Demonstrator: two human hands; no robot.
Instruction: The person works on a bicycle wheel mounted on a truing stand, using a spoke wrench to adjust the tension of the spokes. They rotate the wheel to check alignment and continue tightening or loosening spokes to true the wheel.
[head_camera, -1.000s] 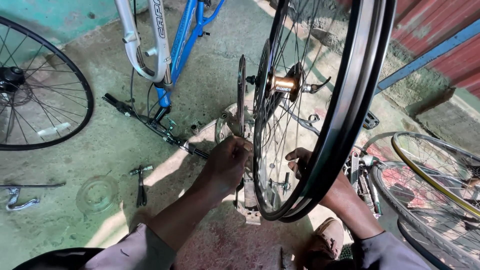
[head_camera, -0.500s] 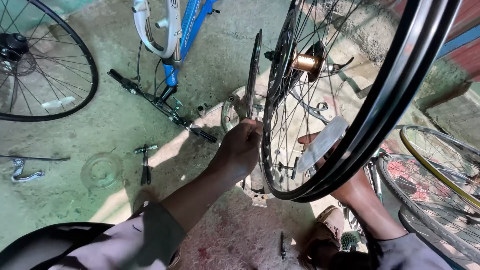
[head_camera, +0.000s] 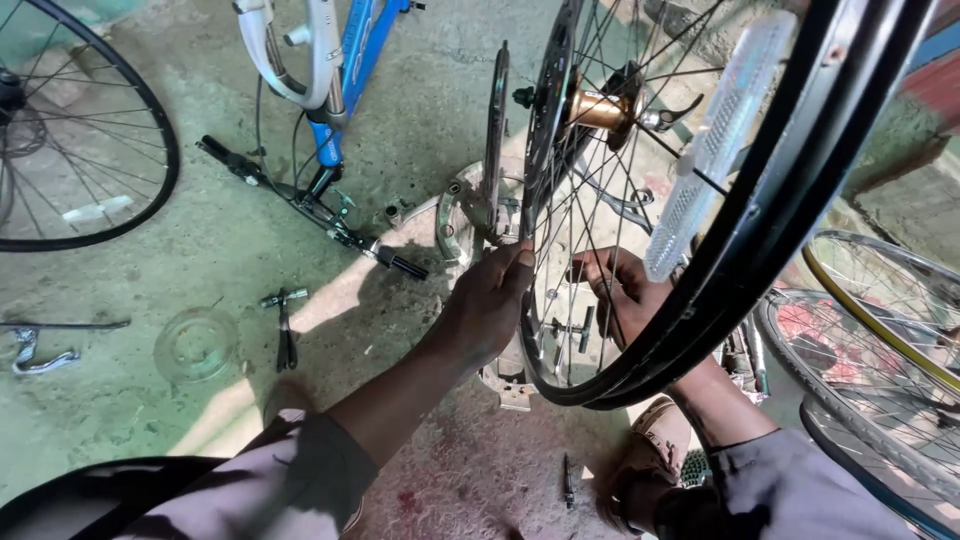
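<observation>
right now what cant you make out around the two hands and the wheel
Head view only:
- Right hand: fingertips hidden behind spokes and rim of the wheel.
- Left hand: what it grips is covered by its own fingers.
- Wheel's top cut off by the frame edge.

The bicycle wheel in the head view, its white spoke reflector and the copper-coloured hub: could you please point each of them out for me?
bicycle wheel (head_camera: 760, 250): head view, on the black rim, right side.
white spoke reflector (head_camera: 715, 140): head view, middle of the plastic strip.
copper-coloured hub (head_camera: 598, 110): head view, on the hub shell.
</observation>
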